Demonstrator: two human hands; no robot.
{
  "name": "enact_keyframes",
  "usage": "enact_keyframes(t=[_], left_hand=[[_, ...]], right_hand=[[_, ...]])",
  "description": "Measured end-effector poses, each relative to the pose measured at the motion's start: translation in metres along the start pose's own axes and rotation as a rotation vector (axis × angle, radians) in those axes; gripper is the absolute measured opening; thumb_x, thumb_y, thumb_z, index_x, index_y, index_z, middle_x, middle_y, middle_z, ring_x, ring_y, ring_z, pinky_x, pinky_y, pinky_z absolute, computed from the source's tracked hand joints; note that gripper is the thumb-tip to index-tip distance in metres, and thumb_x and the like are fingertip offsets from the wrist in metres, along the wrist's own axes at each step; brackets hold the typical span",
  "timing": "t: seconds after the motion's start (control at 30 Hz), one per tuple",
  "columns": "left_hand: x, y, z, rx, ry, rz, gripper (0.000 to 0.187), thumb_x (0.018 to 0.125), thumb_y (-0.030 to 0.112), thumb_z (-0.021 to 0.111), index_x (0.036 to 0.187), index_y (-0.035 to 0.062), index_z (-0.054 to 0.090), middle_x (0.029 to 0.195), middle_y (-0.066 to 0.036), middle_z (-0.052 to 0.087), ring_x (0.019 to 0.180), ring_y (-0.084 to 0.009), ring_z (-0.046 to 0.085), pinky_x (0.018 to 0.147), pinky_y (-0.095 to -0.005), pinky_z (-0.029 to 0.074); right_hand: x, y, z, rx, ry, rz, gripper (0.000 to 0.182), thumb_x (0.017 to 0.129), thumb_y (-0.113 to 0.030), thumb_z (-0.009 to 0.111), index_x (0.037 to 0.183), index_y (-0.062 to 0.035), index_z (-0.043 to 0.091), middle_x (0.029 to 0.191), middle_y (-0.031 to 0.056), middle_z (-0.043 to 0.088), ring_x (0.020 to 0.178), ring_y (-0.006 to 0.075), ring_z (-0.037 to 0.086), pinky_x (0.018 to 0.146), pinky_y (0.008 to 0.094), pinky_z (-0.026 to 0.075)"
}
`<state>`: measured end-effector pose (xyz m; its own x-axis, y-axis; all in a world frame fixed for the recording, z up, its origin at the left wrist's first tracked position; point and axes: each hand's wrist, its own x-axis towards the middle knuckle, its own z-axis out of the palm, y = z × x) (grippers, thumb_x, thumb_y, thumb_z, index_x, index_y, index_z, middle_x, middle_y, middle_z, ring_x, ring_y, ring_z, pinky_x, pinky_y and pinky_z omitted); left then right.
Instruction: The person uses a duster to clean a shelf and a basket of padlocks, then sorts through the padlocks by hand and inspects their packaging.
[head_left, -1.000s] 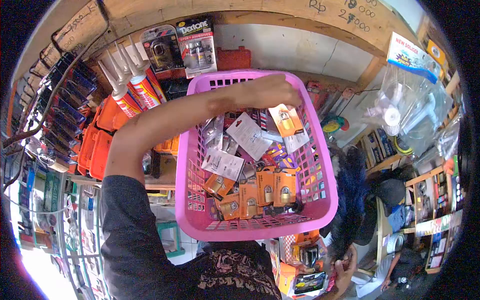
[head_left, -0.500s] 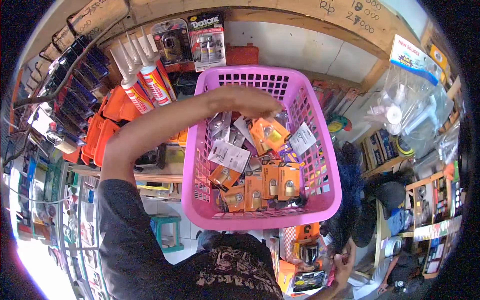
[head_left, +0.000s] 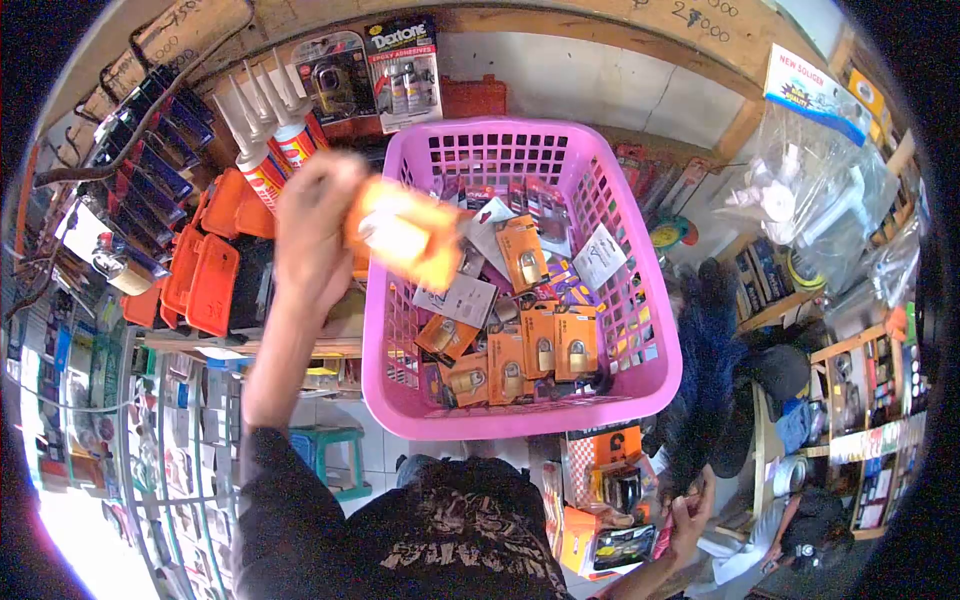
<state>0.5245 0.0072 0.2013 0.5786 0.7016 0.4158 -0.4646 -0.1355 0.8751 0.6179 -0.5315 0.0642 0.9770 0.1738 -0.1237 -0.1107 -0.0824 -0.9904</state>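
My left hand (head_left: 318,225) is closed on an orange padlock pack (head_left: 405,232), both blurred, above the left rim of a pink plastic basket (head_left: 520,425). In the basket lie several more orange carded padlocks (head_left: 545,345), white cards (head_left: 600,258) and dark blister packs (head_left: 540,205). At lower right, my right hand (head_left: 688,520) is closed round the lower end of what looks like a dark blue-black feather duster (head_left: 695,380). The duster hangs beside the basket's right side.
Sealant tubes (head_left: 262,170) and orange cases (head_left: 212,285) stand left of the basket. A carded epoxy adhesive (head_left: 405,80) leans behind. Plastic bags (head_left: 810,170) hang at right. Boxed goods (head_left: 605,490) sit below. Another person in a dark cap (head_left: 815,535) is at lower right.
My left hand has lifted an orange padlock pack out of the basket and swung left with it. The view has shifted slightly. My right hand stays low at the right.
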Motion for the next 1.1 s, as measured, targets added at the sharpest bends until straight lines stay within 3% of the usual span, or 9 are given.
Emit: enact_keyframes(t=[0.17,0.3,0.37,0.43,0.5,0.7,0.77,0.97,1.1], left_hand=[[-0.115,0.011,-0.051,-0.241,0.408,-0.117,0.053,0.097,0.036,0.054,0.142,0.0105,0.042,0.126,-0.004,0.053,0.119,-0.0157,0.048,0.096,-0.0286,0.039],[-0.176,-0.008,-0.109,-0.472,0.218,-0.301,0.046,0.092,0.027,0.064,0.133,0.0118,0.050,0.094,0.006,0.049,0.085,-0.0079,0.045,0.068,-0.0190,0.041],[-0.201,-0.020,-0.105,-0.019,0.643,-0.468,0.039,0.090,0.019,0.065,0.126,0.0107,0.053,0.094,0.003,0.052,0.083,-0.0082,0.050,0.062,-0.0208,0.043],[-0.257,-0.058,-0.149,0.213,0.117,-0.435,0.052,0.090,0.031,0.062,0.133,0.0076,0.044,0.107,-0.006,0.059,0.100,-0.0213,0.057,0.069,-0.0267,0.052],[-0.283,-0.062,-0.155,-0.303,0.087,-1.040,0.059,0.083,0.035,0.069,0.127,0.0068,0.042,0.101,-0.010,0.061,0.103,-0.0223,0.058,0.079,-0.0347,0.054],[-0.354,-0.074,-0.133,-0.662,0.234,-1.104,0.042,0.088,0.004,0.063,0.125,0.0092,0.045,0.101,-0.008,0.060,0.094,-0.0226,0.062,0.083,-0.0385,0.053],[-0.360,-0.081,-0.139,-0.206,-0.039,-0.863,0.039,0.090,0.009,0.061,0.126,0.0097,0.045,0.102,-0.008,0.061,0.093,-0.0239,0.062,0.083,-0.0401,0.053],[-0.367,-0.052,-0.184,-1.111,0.298,-1.173,0.029,0.095,0.031,0.043,0.094,0.0064,0.058,0.114,-0.017,0.063,0.108,-0.0345,0.059,0.093,-0.0511,0.047],[-0.392,-0.029,-0.198,-1.456,0.212,-1.026,0.063,0.094,0.060,0.039,0.120,0.0044,0.054,0.131,-0.024,0.052,0.127,-0.0424,0.046,0.106,-0.0556,0.036]], right_hand=[[-0.005,0.014,0.011,0.209,0.006,-0.082,0.093,0.074,-0.020,0.080,0.148,0.0006,0.026,0.109,0.0117,0.059,0.061,0.0097,0.054,0.050,0.0205,0.042],[-0.010,0.028,0.006,0.262,-0.053,-0.095,0.101,0.072,-0.023,0.082,0.149,0.0019,0.021,0.118,0.0156,0.058,0.067,0.0119,0.056,0.056,0.0235,0.045],[-0.007,0.049,0.002,0.385,-0.033,-0.268,0.101,0.072,-0.021,0.081,0.149,0.0015,0.020,0.120,0.0167,0.058,0.071,0.0146,0.058,0.061,0.0276,0.047],[-0.021,0.022,0.025,0.480,-0.181,-0.254,0.092,0.073,-0.014,0.077,0.147,0.0019,0.025,0.123,0.0184,0.056,0.076,0.0169,0.059,0.066,0.0297,0.049],[-0.030,0.016,0.041,0.464,-0.232,-0.200,0.091,0.073,-0.014,0.076,0.147,0.0019,0.026,0.123,0.0183,0.057,0.075,0.0169,0.059,0.066,0.0298,0.049],[-0.064,0.005,0.073,0.410,-0.405,-0.076,0.087,0.073,-0.012,0.075,0.145,0.0020,0.028,0.120,0.0180,0.058,0.073,0.0172,0.059,0.066,0.0301,0.050],[-0.056,-0.012,0.093,0.390,-0.460,-0.041,0.086,0.073,-0.012,0.075,0.145,0.0021,0.029,0.119,0.0179,0.058,0.073,0.0173,0.059,0.066,0.0302,0.050],[-0.076,0.001,0.120,0.308,-0.774,0.022,0.083,0.073,-0.010,0.074,0.144,0.0022,0.032,0.116,0.0177,0.059,0.071,0.0176,0.059,0.066,0.0304,0.050],[-0.087,0.003,0.172,0.206,-1.023,0.074,0.081,0.073,-0.009,0.073,0.143,0.0023,0.033,0.114,0.0175,0.060,0.070,0.0178,0.059,0.066,0.0306,0.050]])
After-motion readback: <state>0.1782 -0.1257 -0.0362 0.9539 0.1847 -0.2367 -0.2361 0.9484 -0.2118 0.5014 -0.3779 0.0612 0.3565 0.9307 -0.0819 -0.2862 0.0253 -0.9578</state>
